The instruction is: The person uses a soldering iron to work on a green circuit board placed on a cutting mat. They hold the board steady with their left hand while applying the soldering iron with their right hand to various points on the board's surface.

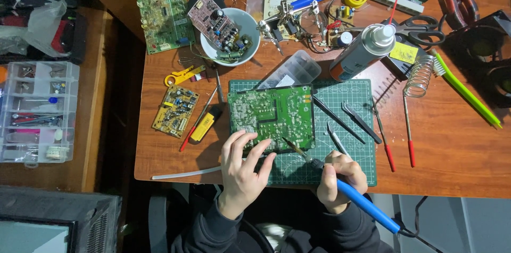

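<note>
A green circuit board (271, 114) lies on a green cutting mat (346, 98) at the table's front. My left hand (242, 170) rests on the board's near left corner, fingers spread and pressing it down. My right hand (340, 178) is closed around a blue-handled soldering iron (362, 200), whose metal tip (293, 146) touches the board near its lower right edge. The iron's cord trails off to the lower right.
Tweezers (362, 122) and red-handled probes (407, 130) lie on and beside the mat. A spray can (362, 51), scissors (426, 29), a coil stand (418, 75), a white bowl of boards (234, 35), other circuit boards (165, 16), a yellow-handled tool (205, 125) crowd the table. A parts organiser (37, 112) sits left.
</note>
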